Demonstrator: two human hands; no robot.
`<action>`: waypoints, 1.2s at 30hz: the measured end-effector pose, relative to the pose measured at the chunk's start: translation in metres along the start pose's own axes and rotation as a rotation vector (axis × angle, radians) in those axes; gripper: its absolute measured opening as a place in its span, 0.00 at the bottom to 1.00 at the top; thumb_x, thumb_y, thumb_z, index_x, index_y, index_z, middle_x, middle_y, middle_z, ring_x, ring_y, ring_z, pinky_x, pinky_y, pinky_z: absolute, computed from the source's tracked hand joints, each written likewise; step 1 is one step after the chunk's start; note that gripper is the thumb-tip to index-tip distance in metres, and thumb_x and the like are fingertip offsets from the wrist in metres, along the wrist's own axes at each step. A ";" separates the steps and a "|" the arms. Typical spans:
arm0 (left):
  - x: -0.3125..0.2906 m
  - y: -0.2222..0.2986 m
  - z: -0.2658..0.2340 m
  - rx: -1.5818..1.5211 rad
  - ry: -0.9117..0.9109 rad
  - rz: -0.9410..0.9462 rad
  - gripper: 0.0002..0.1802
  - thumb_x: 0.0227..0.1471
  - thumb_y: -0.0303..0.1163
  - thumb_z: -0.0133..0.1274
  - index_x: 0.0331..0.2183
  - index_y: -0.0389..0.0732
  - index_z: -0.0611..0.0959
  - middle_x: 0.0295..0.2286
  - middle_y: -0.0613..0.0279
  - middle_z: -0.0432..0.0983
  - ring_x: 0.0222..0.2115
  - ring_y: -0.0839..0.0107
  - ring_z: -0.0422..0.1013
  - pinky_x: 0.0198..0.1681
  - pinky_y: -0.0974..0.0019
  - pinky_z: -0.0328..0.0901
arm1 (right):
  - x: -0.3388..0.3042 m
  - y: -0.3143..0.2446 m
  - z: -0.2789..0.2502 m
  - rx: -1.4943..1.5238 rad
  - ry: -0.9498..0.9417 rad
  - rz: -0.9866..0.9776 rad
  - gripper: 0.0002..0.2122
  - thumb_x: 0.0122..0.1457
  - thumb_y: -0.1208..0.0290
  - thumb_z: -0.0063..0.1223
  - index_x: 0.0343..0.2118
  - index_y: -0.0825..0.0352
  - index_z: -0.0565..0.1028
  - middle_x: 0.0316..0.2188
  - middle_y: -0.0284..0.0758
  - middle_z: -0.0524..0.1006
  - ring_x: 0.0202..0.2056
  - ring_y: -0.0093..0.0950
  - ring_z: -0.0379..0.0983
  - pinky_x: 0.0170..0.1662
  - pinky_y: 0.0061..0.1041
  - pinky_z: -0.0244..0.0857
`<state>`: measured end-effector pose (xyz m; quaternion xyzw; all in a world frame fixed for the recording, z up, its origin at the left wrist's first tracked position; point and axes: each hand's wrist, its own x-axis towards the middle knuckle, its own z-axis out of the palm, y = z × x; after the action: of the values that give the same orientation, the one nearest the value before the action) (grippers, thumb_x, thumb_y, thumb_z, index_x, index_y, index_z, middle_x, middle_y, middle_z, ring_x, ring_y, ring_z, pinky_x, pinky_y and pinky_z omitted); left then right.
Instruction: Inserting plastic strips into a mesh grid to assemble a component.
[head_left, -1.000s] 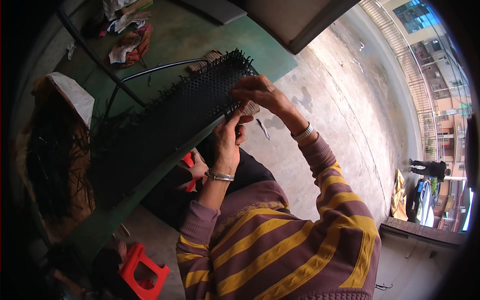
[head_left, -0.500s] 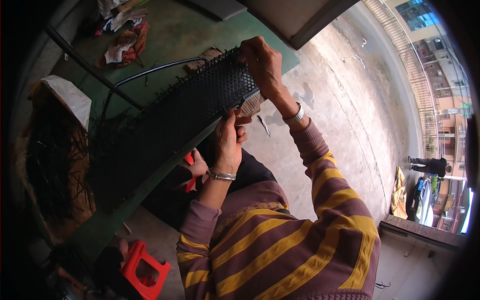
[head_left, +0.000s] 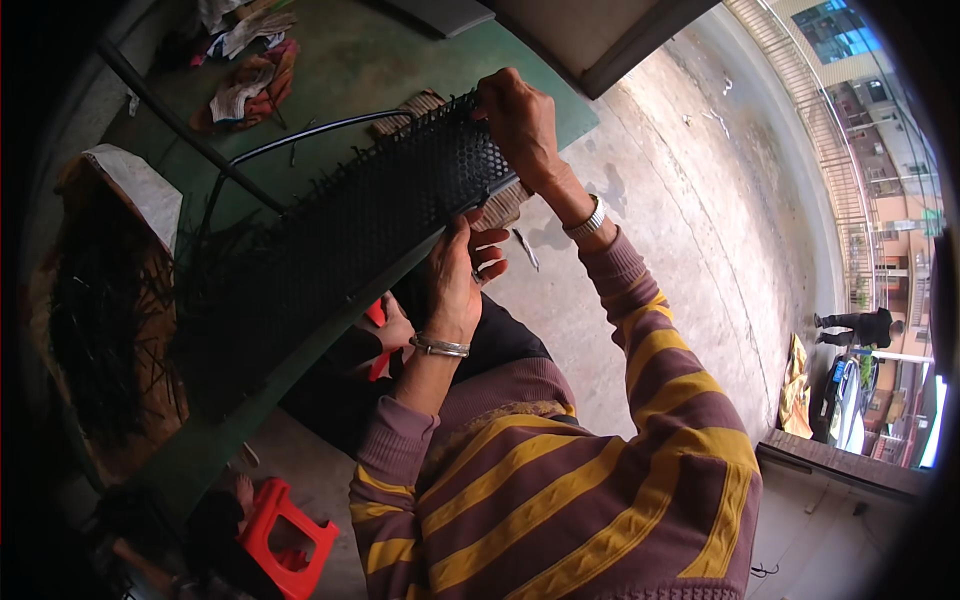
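Holding a long black mesh strip (head_left: 340,240) up with both hands.
The right hand (head_left: 520,125) curls tight over its top end; the left hand (head_left: 455,275) pinches its lower edge, fingers (head_left: 490,265) partly open underneath.

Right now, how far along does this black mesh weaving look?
Most of the long black mesh panel looks woven. The right hand grips its top end while the left hand holds the lower edge. Loose black strips lie piled at left, unused.
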<state>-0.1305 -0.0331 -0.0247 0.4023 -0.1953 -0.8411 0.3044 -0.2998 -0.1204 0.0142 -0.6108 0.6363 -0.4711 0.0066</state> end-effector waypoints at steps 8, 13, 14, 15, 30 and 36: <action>0.002 -0.003 -0.003 -0.077 0.048 0.010 0.17 0.61 0.47 0.44 0.42 0.47 0.78 0.30 0.63 0.79 0.25 0.78 0.70 0.29 0.70 0.68 | 0.008 0.001 0.001 -0.021 -0.019 0.013 0.05 0.61 0.74 0.49 0.32 0.70 0.73 0.23 0.37 0.79 0.26 0.28 0.80 0.30 0.22 0.71; 0.012 -0.010 -0.017 -0.066 -0.046 0.082 0.16 0.62 0.46 0.44 0.40 0.46 0.79 0.28 0.64 0.77 0.22 0.80 0.66 0.28 0.72 0.65 | 0.011 -0.001 -0.002 0.006 -0.073 0.061 0.06 0.60 0.74 0.49 0.32 0.71 0.73 0.24 0.38 0.80 0.26 0.28 0.80 0.30 0.22 0.71; 0.010 -0.009 -0.015 -0.083 -0.031 0.070 0.16 0.62 0.45 0.44 0.40 0.46 0.80 0.27 0.65 0.77 0.22 0.80 0.65 0.27 0.73 0.64 | 0.012 -0.003 -0.004 -0.027 -0.095 0.047 0.06 0.60 0.74 0.49 0.32 0.71 0.73 0.24 0.37 0.80 0.27 0.28 0.80 0.31 0.22 0.71; 0.008 -0.007 -0.013 -0.101 -0.016 0.057 0.16 0.62 0.45 0.44 0.40 0.46 0.80 0.27 0.66 0.77 0.21 0.81 0.64 0.26 0.74 0.63 | 0.012 -0.004 -0.004 -0.059 -0.117 0.033 0.06 0.60 0.74 0.49 0.32 0.71 0.73 0.24 0.37 0.80 0.27 0.27 0.80 0.31 0.23 0.70; 0.002 -0.002 -0.008 -0.188 -0.031 0.009 0.17 0.61 0.46 0.47 0.42 0.45 0.78 0.22 0.69 0.70 0.16 0.86 0.52 0.17 0.80 0.44 | 0.012 0.010 0.007 0.091 -0.166 -0.029 0.04 0.55 0.73 0.53 0.33 0.66 0.76 0.26 0.33 0.79 0.27 0.28 0.78 0.32 0.25 0.69; 0.000 0.000 -0.006 -0.172 -0.053 0.014 0.19 0.61 0.47 0.47 0.42 0.43 0.78 0.22 0.69 0.70 0.15 0.86 0.51 0.17 0.79 0.44 | 0.010 0.009 0.017 -0.339 -0.003 -0.215 0.05 0.53 0.64 0.54 0.30 0.54 0.79 0.31 0.35 0.74 0.36 0.35 0.71 0.41 0.35 0.60</action>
<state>-0.1255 -0.0337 -0.0286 0.3509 -0.1329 -0.8630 0.3384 -0.2989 -0.1400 0.0046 -0.6681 0.6378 -0.3543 -0.1459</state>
